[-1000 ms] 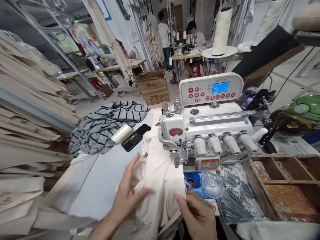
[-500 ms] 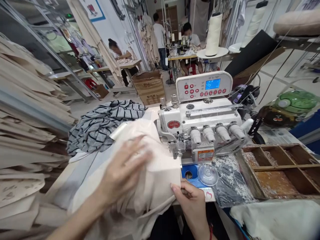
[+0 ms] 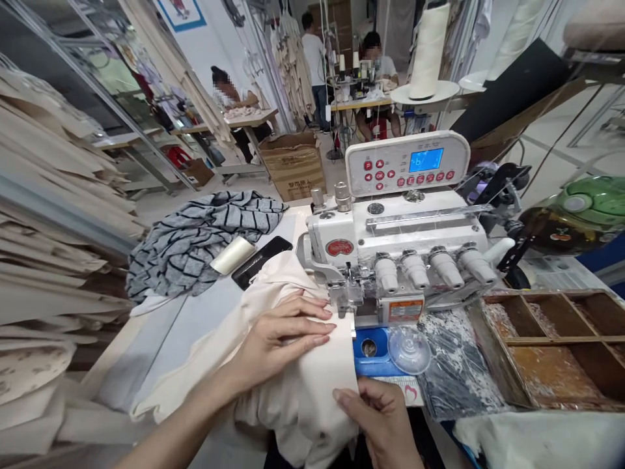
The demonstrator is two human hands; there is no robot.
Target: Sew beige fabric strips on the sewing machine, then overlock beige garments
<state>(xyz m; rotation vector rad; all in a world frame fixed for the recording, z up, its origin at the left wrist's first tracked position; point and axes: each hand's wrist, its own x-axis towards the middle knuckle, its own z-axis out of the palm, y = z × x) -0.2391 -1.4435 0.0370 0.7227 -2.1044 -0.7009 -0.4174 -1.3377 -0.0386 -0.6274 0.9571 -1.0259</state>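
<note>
Cream fabric [image 3: 293, 384] lies across the front of a white sewing machine [image 3: 400, 234], its upper right part under the presser foot. My left hand [image 3: 286, 332] rests flat on the fabric just left of the needle area, fingers stretched toward the foot. Lower down, my right hand [image 3: 378, 413] pinches the fabric's right edge between thumb and fingers. Beyond the fabric, a black phone [image 3: 261, 262] and a pale roll [image 3: 233, 255] lie beside a grey cloth with black stripes [image 3: 195, 241].
A wooden tray with compartments [image 3: 551, 374] is at the right, near a clear plastic dish [image 3: 409, 352]. A thread cone [image 3: 428, 55] stands behind the machine. Hanging fabric pieces [image 3: 58, 247] fill the left. A cardboard box [image 3: 293, 166] and several people are further back.
My left hand has come down onto the fabric, nearer the foot. My right hand has shifted slightly lower with the edge. The fabric has moved off the phone, and the view has shifted slightly.
</note>
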